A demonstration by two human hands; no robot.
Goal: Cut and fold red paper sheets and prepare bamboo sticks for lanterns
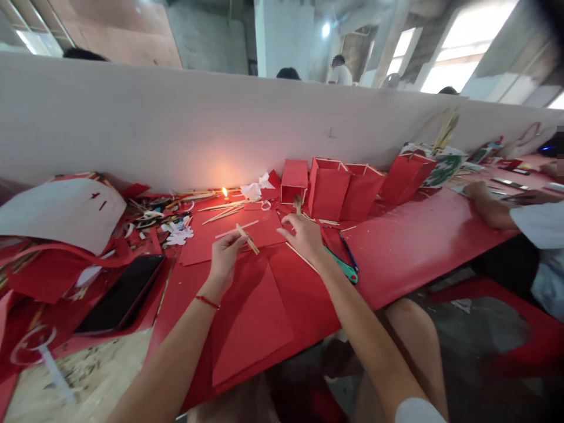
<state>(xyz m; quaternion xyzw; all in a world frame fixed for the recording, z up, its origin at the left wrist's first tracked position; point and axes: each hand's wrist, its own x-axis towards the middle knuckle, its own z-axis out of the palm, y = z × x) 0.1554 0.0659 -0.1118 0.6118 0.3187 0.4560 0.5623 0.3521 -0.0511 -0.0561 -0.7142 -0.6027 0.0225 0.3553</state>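
My left hand [228, 254] pinches a short pair of pale wooden sticks [247, 239] above the red sheets. Beneath it lies a large red sheet [251, 317]. To the right, my right hand [303, 236] is raised with its thumb and fingers apart, holding nothing that I can see. Just past its fingers is a small brush-like thing [297, 204]. A thin stick [302, 257] lies below that hand, and a green tool [346, 267] and a dark blue pen [349, 251] are beside the wrist.
A lit candle [225, 193] burns near the white partition [176, 123]. Red paper boxes [328, 191] stand behind my right hand. Scraps, loose sticks [223, 212] and a black phone [121, 294] are on the left. Another person's arm [491, 208] rests on the table at right.
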